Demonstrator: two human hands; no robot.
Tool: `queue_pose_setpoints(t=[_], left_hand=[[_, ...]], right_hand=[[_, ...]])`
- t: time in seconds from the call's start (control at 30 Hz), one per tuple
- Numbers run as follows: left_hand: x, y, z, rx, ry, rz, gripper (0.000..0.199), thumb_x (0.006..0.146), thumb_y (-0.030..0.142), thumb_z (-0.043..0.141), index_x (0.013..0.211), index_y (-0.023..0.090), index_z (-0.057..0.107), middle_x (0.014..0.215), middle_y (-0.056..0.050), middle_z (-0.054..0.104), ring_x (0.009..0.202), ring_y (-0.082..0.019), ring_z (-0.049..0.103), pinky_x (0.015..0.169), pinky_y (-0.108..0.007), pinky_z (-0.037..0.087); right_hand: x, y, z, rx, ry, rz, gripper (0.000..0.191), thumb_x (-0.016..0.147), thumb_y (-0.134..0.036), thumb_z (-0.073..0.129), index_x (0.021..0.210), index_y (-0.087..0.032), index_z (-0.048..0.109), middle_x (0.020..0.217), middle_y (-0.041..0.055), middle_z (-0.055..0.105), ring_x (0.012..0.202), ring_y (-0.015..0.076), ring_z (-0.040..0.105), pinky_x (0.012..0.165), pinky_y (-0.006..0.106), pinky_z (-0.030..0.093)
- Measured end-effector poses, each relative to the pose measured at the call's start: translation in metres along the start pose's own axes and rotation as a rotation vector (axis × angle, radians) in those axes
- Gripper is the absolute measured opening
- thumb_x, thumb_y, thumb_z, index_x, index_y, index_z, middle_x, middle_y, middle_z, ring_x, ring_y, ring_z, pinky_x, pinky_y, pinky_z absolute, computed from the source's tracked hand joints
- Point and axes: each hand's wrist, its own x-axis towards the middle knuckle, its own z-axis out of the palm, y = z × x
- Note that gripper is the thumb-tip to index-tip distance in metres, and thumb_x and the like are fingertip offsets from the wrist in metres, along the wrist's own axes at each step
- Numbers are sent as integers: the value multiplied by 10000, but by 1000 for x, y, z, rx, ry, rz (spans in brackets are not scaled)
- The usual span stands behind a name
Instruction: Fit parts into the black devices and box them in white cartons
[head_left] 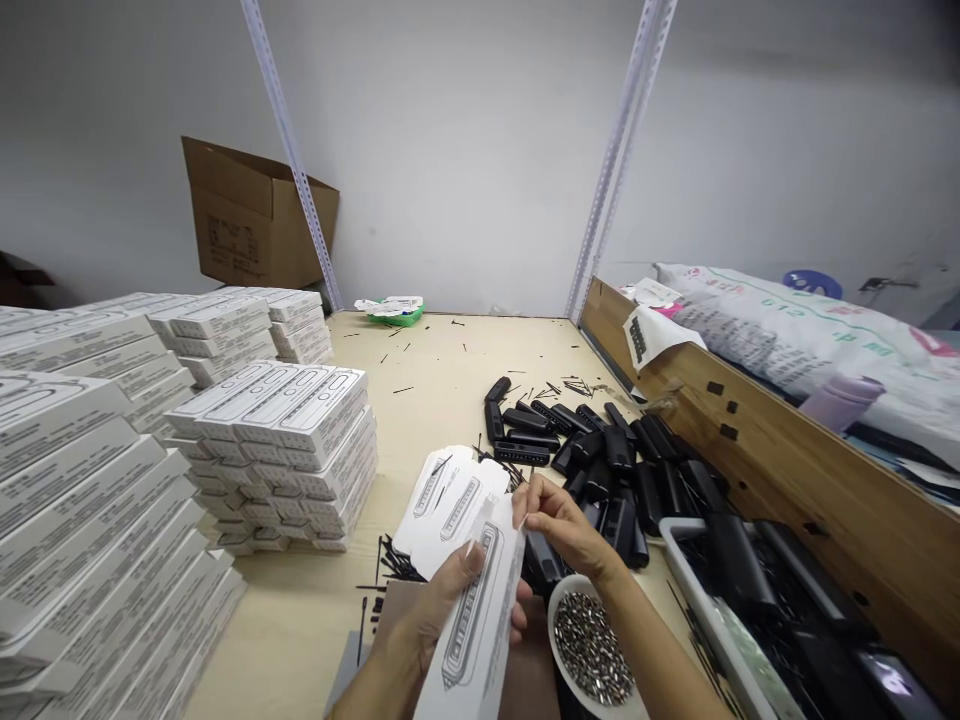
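Note:
A long white box (480, 610) with a printed drawing of a device slants up from the bottom edge. My left hand (450, 590) is wrapped round it, thumb on the printed face and fingertips showing at its right side. At the box's upper right edge, my right hand (559, 520) has thumb and forefinger pinched together at the end of the box. Beyond them lie flat white printed cartons (450, 500). Black handheld devices (600, 460) are heaped to the right of my right hand.
Stacks of white boxes (277, 410) fill the left. A white bowl of small metal parts (592, 645) stands at the front, beside a grey-white tray (720, 630) of black devices. A wooden board (750, 430) edges the right; a green tray (405, 318) is at the back.

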Motion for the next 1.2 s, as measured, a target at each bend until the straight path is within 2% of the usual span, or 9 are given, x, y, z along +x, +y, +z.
queue_pose_setpoints(t=[0.17, 0.23, 0.33, 0.47, 0.63, 0.83, 0.93, 1.03, 1.2], left_hand=[[-4, -9, 8, 47, 209, 183, 903, 720, 548, 681, 1425, 316, 167, 876, -56, 687, 660, -194, 679, 607, -314, 532], [-5, -10, 12, 128, 290, 209, 826, 734, 520, 681, 1392, 310, 229, 879, -40, 679, 619, -172, 667, 571, -279, 518], [-5, -16, 12, 228, 317, 156, 713, 746, 547, 645, 1313, 267, 316, 858, -36, 677, 531, -153, 635, 506, -255, 493], [-5, -20, 6, 292, 345, 117, 619, 766, 605, 576, 1228, 269, 336, 905, -44, 676, 611, -179, 658, 535, -264, 495], [-8, -20, -3, 449, 357, 259, 443, 778, 549, 597, 1050, 236, 442, 1079, -56, 635, 928, -202, 631, 804, -295, 483], [-8, -27, -1, 481, 514, 242, 726, 779, 598, 556, 1300, 209, 232, 897, -66, 658, 798, -224, 645, 789, -359, 475], [-8, -27, 3, 481, 500, 240, 874, 758, 567, 601, 1386, 173, 138, 1106, -164, 633, 1004, -269, 621, 898, -380, 438], [-9, -31, 5, 597, 534, 317, 871, 747, 455, 653, 1416, 179, 167, 1425, -198, 397, 1313, -288, 390, 1064, -390, 294], [-11, -35, 3, 709, 533, 303, 920, 745, 403, 657, 1463, 162, 136, 1445, -187, 381, 1357, -303, 323, 1088, -413, 255]], right_hand=[[-28, 20, 30, -309, 332, -36, 241, 801, -463, 589, 879, -242, 649, 999, 58, 608, 999, 225, 557, 896, 384, 429], [-38, 27, 46, -368, 422, 6, 261, 812, -458, 579, 926, -242, 671, 1182, 81, 546, 1158, 245, 484, 980, 385, 379], [-46, 35, 63, -202, 532, 78, 279, 839, -466, 541, 793, -203, 624, 1115, 86, 569, 1059, 233, 547, 881, 347, 453], [-50, 44, 74, 16, 490, 151, 301, 829, -506, 545, 791, -207, 559, 951, 52, 607, 831, 199, 595, 666, 289, 498], [-53, 50, 82, 83, 477, 162, 275, 832, -490, 557, 799, -223, 502, 805, -3, 580, 725, 161, 559, 669, 265, 471], [-56, 41, 86, 16, 523, 103, 255, 833, -466, 571, 816, -215, 529, 864, 19, 579, 778, 168, 558, 713, 269, 458], [-53, 38, 87, 155, 535, 116, 259, 815, -460, 602, 790, -210, 536, 796, 5, 567, 724, 151, 543, 669, 252, 446], [-46, 39, 84, 349, 519, 200, 294, 764, -455, 663, 730, -209, 505, 708, -25, 534, 619, 127, 508, 584, 232, 422], [-45, 45, 80, 304, 494, 285, 319, 725, -499, 681, 733, -197, 577, 647, -26, 553, 551, 131, 506, 524, 235, 406]])
